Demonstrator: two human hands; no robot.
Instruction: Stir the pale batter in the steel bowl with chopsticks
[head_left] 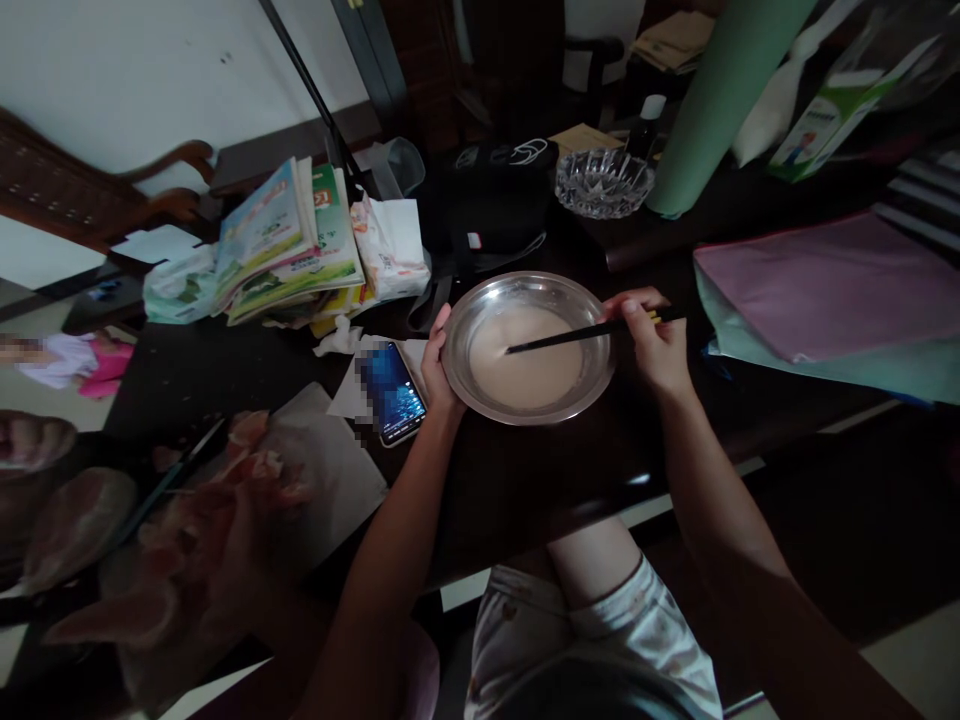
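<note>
A shiny metal bowl (529, 412) with a wide rim holds a pale, milky liquid (525, 375). My left hand (439, 365) grips the bowl's left edge, with its fingers partly hidden by the rim. In my right hand (652, 335) is a pair of dark chopsticks (570, 337), held closed around their thick end near the bowl's right rim. Their tips point left and dip into the liquid near the middle. Just left of my left hand lies a lit smartphone (397, 395) on white paper.
Stacked books (292, 245) and a tissue pack (394, 245) stand at the back left. A glass ashtray (604, 185) and a green cylinder (727, 100) are behind the bowl. Pink and green folders (817, 285) lie right. Peelings (251, 460) and a knife (169, 475) lie left, beside another person's hand (37, 440).
</note>
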